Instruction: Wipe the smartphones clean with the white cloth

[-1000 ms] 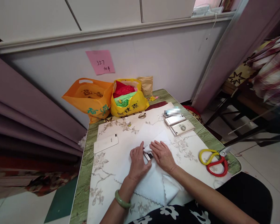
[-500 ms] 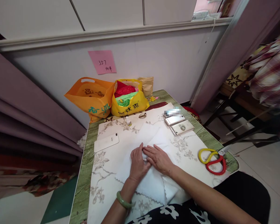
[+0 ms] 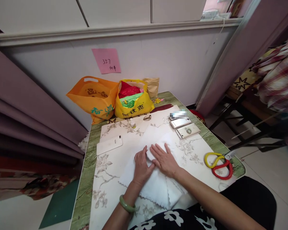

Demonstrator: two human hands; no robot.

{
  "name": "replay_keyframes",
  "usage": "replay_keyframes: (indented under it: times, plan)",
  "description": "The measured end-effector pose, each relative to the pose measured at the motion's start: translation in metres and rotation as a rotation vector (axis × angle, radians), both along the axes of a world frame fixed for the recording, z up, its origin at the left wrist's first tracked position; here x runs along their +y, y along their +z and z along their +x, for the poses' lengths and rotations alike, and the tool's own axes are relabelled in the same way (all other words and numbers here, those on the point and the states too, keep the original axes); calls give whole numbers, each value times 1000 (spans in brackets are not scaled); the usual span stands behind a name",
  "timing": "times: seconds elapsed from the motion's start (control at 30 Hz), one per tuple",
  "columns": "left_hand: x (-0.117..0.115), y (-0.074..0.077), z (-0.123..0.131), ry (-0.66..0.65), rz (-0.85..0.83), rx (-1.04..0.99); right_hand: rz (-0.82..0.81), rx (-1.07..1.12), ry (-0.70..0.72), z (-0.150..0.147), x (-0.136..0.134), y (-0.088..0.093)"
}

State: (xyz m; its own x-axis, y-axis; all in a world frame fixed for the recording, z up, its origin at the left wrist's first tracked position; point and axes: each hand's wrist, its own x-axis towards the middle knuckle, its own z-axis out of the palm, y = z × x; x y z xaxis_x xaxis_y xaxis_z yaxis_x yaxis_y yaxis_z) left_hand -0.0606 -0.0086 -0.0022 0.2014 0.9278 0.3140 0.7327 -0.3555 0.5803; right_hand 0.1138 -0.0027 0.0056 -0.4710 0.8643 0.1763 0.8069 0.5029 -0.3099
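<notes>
A white cloth with a scalloped edge lies folded on the table, partly under my hands. My left hand rests on its left part, thumb held away from the slightly bent fingers. Flat on the cloth lies my right hand, its fingers stretched out and spread. The right thumb comes close to the left thumb, and whether the two touch is hard to tell. Scissors with one yellow and one red handle lie to the right of the cloth.
Two phones lie at the back right beside a blurred item; a white phone is at left. An orange bag, a yellow bag holding red and green fabric, and a small bottle are at the back. Another person's plaid sleeve shows far right.
My right hand's fingers have spread apart and flattened on the cloth. My left hand has barely moved. The view has shifted slightly.
</notes>
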Motion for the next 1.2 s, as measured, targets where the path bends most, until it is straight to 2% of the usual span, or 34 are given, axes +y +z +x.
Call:
replay_keyframes:
  times: [0.07, 0.13, 0.4, 0.77, 1.03, 1.2]
  plan:
    - [0, -1, -1, -8, 6, -3, -18, 14, 92, -2, -4, 3]
    - [0, -1, -1, -20, 12, -3, -25, 25, 100, -2, -4, 3]
    - [1, 3, 3, -1, 26, 46, -65, 26, -79, 0, 11, 0]
    - [1, 4, 2, -35, 8, 61, -135, -99, -256, 16, 27, 0]
    - [-2, 2, 3, -24, -12, 26, -50, -147, -491, 20, 18, -8]
    - [-1, 2, 4, -9, -17, 11, -22, -151, -493, 24, 6, -17]
